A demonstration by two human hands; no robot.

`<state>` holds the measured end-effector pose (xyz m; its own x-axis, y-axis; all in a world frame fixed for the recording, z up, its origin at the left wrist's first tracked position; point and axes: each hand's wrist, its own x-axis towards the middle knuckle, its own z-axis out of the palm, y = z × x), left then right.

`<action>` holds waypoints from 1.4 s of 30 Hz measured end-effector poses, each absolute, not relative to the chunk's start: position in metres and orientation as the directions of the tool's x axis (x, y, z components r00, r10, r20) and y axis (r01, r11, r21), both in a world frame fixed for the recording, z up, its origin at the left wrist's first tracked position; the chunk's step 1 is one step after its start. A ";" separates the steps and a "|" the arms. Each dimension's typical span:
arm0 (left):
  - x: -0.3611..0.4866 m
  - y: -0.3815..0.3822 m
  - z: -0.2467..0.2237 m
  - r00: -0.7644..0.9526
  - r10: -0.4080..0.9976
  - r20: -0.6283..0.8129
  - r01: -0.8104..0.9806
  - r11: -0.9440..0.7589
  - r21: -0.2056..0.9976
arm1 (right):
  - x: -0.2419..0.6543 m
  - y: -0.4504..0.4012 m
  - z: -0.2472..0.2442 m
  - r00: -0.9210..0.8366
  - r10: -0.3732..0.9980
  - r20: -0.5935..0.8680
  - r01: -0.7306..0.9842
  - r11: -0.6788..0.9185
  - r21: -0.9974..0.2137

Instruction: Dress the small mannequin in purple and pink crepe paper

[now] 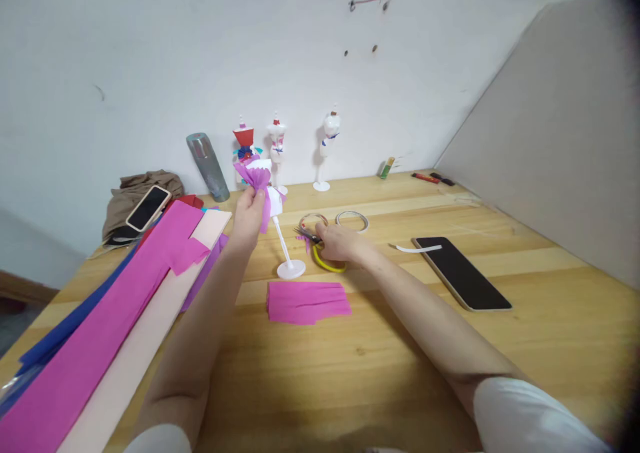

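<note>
My left hand [249, 216] pinches a gathered piece of purple crepe paper [257, 177] against a small white dress-form mannequin [275, 201], which leans on its thin stand. The mannequin's round base [291, 269] rests on the table. To the right of it, my right hand [336, 243] has its fingers closed on a pair of scissors [307, 233], blades pointing left. Under that hand lies a yellow ring [330, 263], partly hidden. A folded strip of pink crepe paper [309, 302] lies in front of the base.
Several dressed mini mannequins [322, 149] and a grey bottle [209, 166] stand along the wall. Long paper strips [117, 319] cover the left side, beside a phone [149, 208] on brown cloth. At right lies a large dark phone [465, 273]. A ring roll [353, 221] lies behind my right hand.
</note>
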<state>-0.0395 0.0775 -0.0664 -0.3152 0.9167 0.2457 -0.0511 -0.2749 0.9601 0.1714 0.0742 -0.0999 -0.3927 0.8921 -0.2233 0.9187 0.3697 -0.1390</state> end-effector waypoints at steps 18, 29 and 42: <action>-0.023 0.068 -0.066 -0.210 0.956 0.205 -0.058 -0.221 0.973 | 0.185 0.071 -0.062 -0.393 0.747 0.536 0.270 0.651 -0.710; -0.014 0.058 -0.062 -0.168 0.952 0.254 0.029 -0.253 0.967 | 0.164 0.056 -0.064 -0.236 0.689 0.686 0.592 0.661 -0.460; -0.007 0.045 -0.054 -0.070 0.959 0.275 0.096 -0.268 0.959 | 0.170 0.054 -0.059 -0.241 0.701 0.671 0.616 0.645 -0.453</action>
<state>-0.0074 0.0452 -0.0540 -0.0703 0.9588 0.2752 0.0960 -0.2681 0.9586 0.1700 0.0536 -0.0589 -0.2411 0.7014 0.6708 0.6157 0.6448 -0.4529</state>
